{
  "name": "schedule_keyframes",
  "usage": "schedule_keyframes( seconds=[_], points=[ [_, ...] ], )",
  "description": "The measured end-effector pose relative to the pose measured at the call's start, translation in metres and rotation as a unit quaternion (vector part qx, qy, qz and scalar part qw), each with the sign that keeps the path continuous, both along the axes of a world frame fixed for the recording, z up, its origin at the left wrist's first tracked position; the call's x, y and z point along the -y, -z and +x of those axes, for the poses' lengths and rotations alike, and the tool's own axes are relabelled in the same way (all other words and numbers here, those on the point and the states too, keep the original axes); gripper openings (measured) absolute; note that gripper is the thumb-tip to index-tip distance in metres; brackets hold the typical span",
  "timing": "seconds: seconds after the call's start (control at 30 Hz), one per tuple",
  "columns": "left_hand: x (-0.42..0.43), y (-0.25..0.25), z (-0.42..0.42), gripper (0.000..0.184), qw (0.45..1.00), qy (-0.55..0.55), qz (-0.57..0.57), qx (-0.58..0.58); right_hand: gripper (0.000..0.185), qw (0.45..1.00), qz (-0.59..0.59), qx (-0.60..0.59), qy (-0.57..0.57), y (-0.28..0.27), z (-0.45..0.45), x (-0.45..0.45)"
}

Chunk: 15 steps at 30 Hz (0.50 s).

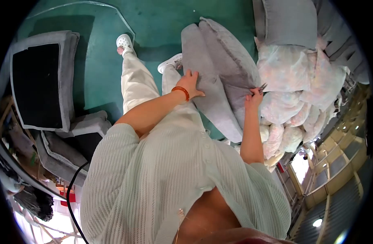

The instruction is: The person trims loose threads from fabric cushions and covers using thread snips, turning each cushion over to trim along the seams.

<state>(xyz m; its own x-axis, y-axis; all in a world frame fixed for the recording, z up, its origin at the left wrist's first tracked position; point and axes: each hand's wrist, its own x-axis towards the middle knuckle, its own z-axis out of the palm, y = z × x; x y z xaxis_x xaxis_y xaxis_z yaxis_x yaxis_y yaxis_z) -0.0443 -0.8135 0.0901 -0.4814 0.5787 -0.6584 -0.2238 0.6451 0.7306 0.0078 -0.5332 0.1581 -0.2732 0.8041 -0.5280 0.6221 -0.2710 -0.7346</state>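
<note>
A grey fabric cushion (210,69) with a deep fold or seam down its middle stands in front of my legs. My left hand (190,86), with an orange bracelet on the wrist, lies against its near left side, thumb and fingers spread. At the cushion's right edge, my right hand (254,96) is closed around small metal scissors (263,87), whose tips point up and away. Its fingers also touch the grey fabric there; whether they pinch it I cannot tell.
Stuffed translucent bags (284,69) are piled at the right, with another grey cushion (291,22) on top. Grey upholstered pieces with black undersides (36,85) stand on the green floor (162,20) at the left. A black cable (69,195) hangs at lower left.
</note>
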Motion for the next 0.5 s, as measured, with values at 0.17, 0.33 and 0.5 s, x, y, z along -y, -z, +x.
schedule_keyframes(
  seconds=[0.17, 0.33, 0.5],
  points=[
    [-0.067, -0.058, 0.022, 0.076, 0.996, -0.056, 0.059, -0.018, 0.022, 0.987, -0.025, -0.150, 0.059, -0.047, 0.028, -0.081],
    [-0.155, -0.105, 0.059, 0.073, 0.935, -0.035, 0.318, -0.155, 0.017, 0.959, -0.010, -0.226, 0.169, -0.078, 0.050, -0.219],
    [-0.234, -0.126, 0.019, 0.086, 0.897, 0.168, 0.271, -0.306, 0.021, 0.967, 0.037, -0.244, 0.056, -0.074, 0.036, -0.311]
  ],
)
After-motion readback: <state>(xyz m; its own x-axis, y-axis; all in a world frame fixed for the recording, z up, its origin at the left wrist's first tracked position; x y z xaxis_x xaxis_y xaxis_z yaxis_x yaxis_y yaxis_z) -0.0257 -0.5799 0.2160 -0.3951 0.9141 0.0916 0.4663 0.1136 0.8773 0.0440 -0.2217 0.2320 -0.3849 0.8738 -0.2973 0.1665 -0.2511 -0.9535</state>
